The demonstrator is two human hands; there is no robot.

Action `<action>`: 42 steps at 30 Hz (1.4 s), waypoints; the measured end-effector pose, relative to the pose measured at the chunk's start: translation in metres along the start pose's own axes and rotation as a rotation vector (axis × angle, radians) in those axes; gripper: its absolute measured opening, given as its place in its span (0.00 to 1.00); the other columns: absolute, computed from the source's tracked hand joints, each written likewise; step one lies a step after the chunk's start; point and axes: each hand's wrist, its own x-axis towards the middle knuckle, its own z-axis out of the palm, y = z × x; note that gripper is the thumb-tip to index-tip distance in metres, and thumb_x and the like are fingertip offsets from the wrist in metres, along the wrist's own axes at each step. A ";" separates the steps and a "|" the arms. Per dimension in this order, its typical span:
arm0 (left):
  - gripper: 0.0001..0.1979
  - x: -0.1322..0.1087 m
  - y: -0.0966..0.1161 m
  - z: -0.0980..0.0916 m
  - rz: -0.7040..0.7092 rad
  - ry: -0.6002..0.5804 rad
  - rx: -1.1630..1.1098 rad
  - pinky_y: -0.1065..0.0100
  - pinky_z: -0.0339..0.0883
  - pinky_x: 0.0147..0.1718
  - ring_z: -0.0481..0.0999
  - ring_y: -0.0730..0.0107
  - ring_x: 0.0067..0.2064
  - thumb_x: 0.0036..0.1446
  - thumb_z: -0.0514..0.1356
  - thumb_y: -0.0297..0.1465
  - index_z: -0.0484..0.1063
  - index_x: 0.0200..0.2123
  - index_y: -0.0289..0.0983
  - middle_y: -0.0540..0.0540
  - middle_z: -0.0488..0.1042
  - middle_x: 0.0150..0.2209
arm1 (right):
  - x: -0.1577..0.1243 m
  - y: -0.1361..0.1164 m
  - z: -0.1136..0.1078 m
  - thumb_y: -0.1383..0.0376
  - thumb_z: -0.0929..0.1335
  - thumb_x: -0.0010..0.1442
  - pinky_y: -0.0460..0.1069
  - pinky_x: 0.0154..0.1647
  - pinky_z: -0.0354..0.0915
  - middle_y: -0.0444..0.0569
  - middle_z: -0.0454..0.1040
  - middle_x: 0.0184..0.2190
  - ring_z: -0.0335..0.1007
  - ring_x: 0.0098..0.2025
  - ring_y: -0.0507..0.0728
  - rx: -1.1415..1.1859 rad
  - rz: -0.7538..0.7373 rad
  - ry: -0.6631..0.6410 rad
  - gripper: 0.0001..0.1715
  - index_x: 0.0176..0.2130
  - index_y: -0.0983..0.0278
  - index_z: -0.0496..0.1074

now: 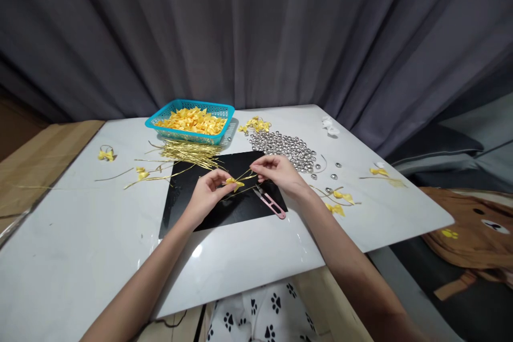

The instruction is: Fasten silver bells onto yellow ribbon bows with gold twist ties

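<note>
Over a black mat (pixel 184 208), my left hand (pixel 212 188) pinches a small yellow ribbon bow (pixel 236 185) between thumb and fingers. My right hand (pixel 276 170) is closed on a thin gold cord (pixel 245 175) that runs out from the bow. Beneath my right hand, pink thread snips (pixel 273 205) lie on the mat with their blades pointing up and left. Behind the mat is a bundle of loose gold cords (pixel 190 153). A heap of shiny silver bells or beads (pixel 286 148) spreads beyond my right hand; their exact kind is too small to tell.
A turquoise basket (pixel 182 134) of yellow bows stands at the back. More bows with cords lie at the left (pixel 106 155), back (pixel 258 124) and right (pixel 339 200) of the white table (pixel 120 224). Cardboard (pixel 48 155) borders the left; a brown bear-face bag (pixel 465 224) sits beyond the right edge.
</note>
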 end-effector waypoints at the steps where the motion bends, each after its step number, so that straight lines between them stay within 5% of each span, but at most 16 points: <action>1: 0.09 0.000 -0.001 0.000 0.004 -0.002 0.006 0.73 0.64 0.31 0.70 0.74 0.30 0.40 0.68 0.28 0.69 0.24 0.35 0.51 0.70 0.25 | -0.001 0.000 -0.001 0.63 0.74 0.44 0.44 0.25 0.66 0.43 0.71 0.20 0.65 0.21 0.47 -0.003 -0.011 0.004 0.11 0.28 0.68 0.75; 9: 0.11 0.004 -0.008 -0.002 -0.004 -0.036 0.053 0.74 0.63 0.28 0.69 0.76 0.28 0.40 0.68 0.30 0.68 0.24 0.35 0.52 0.69 0.25 | 0.001 -0.001 -0.009 0.65 0.71 0.51 0.46 0.30 0.66 0.44 0.72 0.25 0.65 0.24 0.47 -0.131 0.130 -0.232 0.07 0.31 0.68 0.75; 16: 0.11 0.000 -0.003 0.000 -0.038 -0.089 0.030 0.74 0.65 0.29 0.69 0.76 0.27 0.40 0.68 0.30 0.68 0.24 0.34 0.53 0.69 0.24 | -0.002 0.001 0.001 0.66 0.68 0.54 0.46 0.34 0.62 0.46 0.73 0.31 0.67 0.31 0.50 -0.395 -0.188 -0.268 0.11 0.39 0.67 0.73; 23: 0.10 0.000 -0.002 0.000 -0.063 -0.097 0.002 0.74 0.65 0.31 0.69 0.77 0.28 0.40 0.67 0.28 0.68 0.25 0.35 0.53 0.69 0.25 | 0.000 0.009 0.004 0.62 0.66 0.56 0.44 0.29 0.60 0.44 0.69 0.26 0.63 0.27 0.49 -0.478 -0.237 -0.256 0.09 0.32 0.67 0.71; 29: 0.10 0.001 -0.001 -0.005 -0.034 -0.031 0.021 0.75 0.63 0.30 0.68 0.77 0.29 0.41 0.67 0.28 0.68 0.25 0.35 0.53 0.69 0.26 | 0.002 0.000 -0.009 0.61 0.68 0.54 0.43 0.20 0.61 0.39 0.63 0.21 0.59 0.19 0.46 -0.317 -0.015 -0.191 0.09 0.30 0.66 0.68; 37: 0.10 0.000 0.000 -0.002 -0.035 -0.044 0.026 0.74 0.63 0.30 0.68 0.76 0.28 0.40 0.67 0.29 0.68 0.24 0.35 0.52 0.69 0.25 | 0.001 -0.003 -0.001 0.69 0.70 0.50 0.42 0.17 0.62 0.44 0.73 0.25 0.55 0.15 0.43 -0.027 0.021 -0.017 0.08 0.34 0.69 0.73; 42: 0.10 0.001 0.000 -0.004 -0.032 -0.035 0.029 0.73 0.62 0.29 0.69 0.76 0.28 0.41 0.67 0.30 0.68 0.25 0.35 0.52 0.69 0.25 | -0.001 -0.007 -0.003 0.70 0.69 0.52 0.39 0.14 0.57 0.44 0.73 0.25 0.50 0.15 0.41 0.161 0.159 -0.089 0.03 0.32 0.69 0.71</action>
